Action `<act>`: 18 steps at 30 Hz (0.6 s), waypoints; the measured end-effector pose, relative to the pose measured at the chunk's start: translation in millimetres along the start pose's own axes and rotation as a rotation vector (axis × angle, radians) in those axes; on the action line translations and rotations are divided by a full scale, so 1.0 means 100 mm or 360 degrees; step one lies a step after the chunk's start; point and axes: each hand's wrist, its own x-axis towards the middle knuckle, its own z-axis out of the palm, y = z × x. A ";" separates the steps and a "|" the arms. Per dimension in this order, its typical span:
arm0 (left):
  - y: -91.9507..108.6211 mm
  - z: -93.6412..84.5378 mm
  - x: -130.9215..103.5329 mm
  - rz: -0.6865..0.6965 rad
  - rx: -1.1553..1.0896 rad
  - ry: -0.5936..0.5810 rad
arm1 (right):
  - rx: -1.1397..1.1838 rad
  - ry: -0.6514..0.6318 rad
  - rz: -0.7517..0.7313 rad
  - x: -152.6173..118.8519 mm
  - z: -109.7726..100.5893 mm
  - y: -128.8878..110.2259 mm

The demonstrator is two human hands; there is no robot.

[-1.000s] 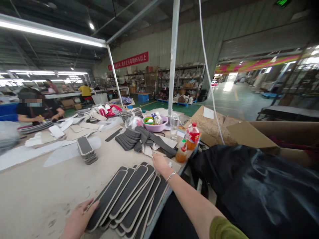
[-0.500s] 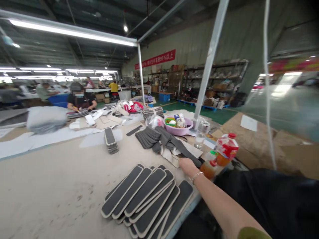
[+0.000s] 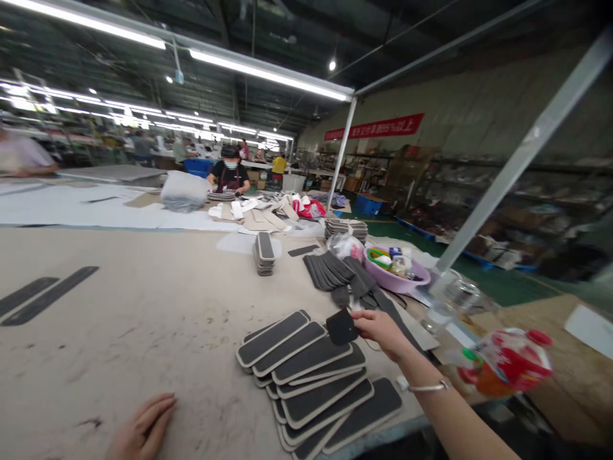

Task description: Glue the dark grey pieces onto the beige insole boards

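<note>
My right hand (image 3: 383, 332) pinches a small dark piece with a rounded edge (image 3: 341, 327) between thumb and fingers, holding it above a fanned pile of long dark grey pads with pale borders (image 3: 306, 364). My left hand (image 3: 143, 429) is over the table at the bottom left, fingers stretched out together and nothing in them. Behind the pile lie stacked dark grey fabric strips (image 3: 328, 269). A small neat stack of bordered pads (image 3: 264, 252) stands farther back. Two flat dark strips (image 3: 52, 297) rest at the far left.
A lilac basin (image 3: 395, 278) of small items sits at the right, near a metal post (image 3: 522, 160). Drink bottles (image 3: 517, 361) stand beside my right forearm. Across the table (image 3: 191, 319), a co-worker (image 3: 230, 174) sits behind scraps and a plastic-wrapped bundle (image 3: 186, 190).
My right hand has come back from beside the fabric strips and now holds the small dark piece over the pile. My left hand has entered view. The camera has turned left.
</note>
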 end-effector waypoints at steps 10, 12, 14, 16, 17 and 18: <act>0.17 -0.47 -0.17 -0.0566 -0.0299 0.0375 | -0.0797 0.0013 -0.1419 -0.94 1.99 -1.37; 0.03 -0.62 -0.24 -0.0568 -0.0297 0.0460 | -0.0903 -0.0077 -0.1590 -1.11 2.52 -1.34; -0.11 -0.77 -0.28 -0.0526 -0.0242 0.0499 | -0.0924 -0.0034 -0.1704 -1.18 2.91 -1.20; -0.26 -0.94 -0.28 -0.0481 -0.0174 0.0482 | -0.0871 0.0102 -0.1748 -1.15 3.09 -0.99; -0.33 -1.04 -0.26 -0.0462 -0.0141 0.0466 | -0.0830 0.0156 -0.1793 -1.10 3.13 -0.88; -0.40 -1.13 -0.24 -0.0444 -0.0108 0.0440 | -0.0801 0.0208 -0.1858 -1.02 3.14 -0.77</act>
